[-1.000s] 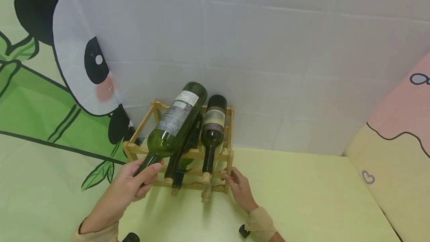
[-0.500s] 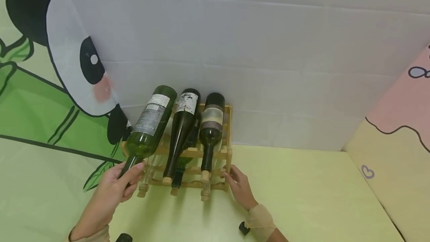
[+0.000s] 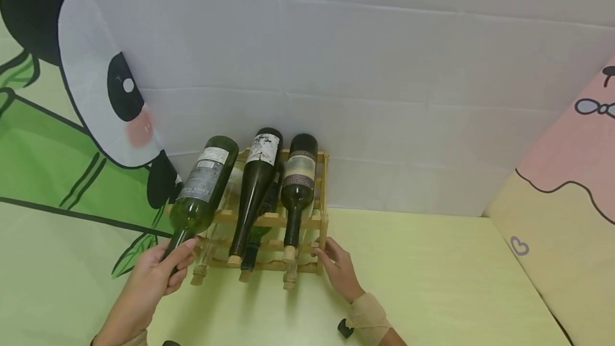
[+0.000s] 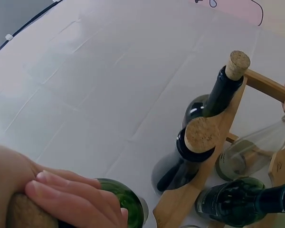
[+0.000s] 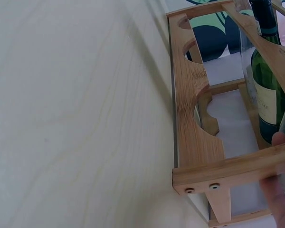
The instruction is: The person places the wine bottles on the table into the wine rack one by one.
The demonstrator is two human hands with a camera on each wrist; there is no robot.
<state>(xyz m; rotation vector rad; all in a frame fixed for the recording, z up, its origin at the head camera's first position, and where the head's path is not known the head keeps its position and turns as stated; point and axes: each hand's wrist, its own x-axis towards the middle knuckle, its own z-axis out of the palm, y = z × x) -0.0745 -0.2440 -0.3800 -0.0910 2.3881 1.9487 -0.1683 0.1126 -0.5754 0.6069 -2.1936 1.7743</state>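
In the head view my left hand (image 3: 156, 271) grips a green wine bottle (image 3: 199, 188) by its neck. The bottle slants over the left side of the wooden wine rack (image 3: 314, 222), base toward the wall. Its cork (image 4: 31, 213) shows below my fingers in the left wrist view. My right hand (image 3: 340, 268) holds the rack's right front post, fingers round the wood (image 5: 237, 166) in the right wrist view. On the top tier lie a dark bottle with a torn white label (image 3: 257, 180) and one with a cream-and-brown label (image 3: 299, 180).
Lower in the rack lie a clear bottle (image 3: 206, 250) at left, a dark-necked green bottle (image 3: 250, 255) and another clear bottle (image 3: 290, 275). A small black object (image 3: 345, 328) is by my right wrist. A white sheet (image 3: 355, 95) hangs behind the rack.
My left hand has carried the green bottle left and slightly down, away from across the middle bottle, uncovering it and the lower left clear bottle. My right hand stays on the rack.
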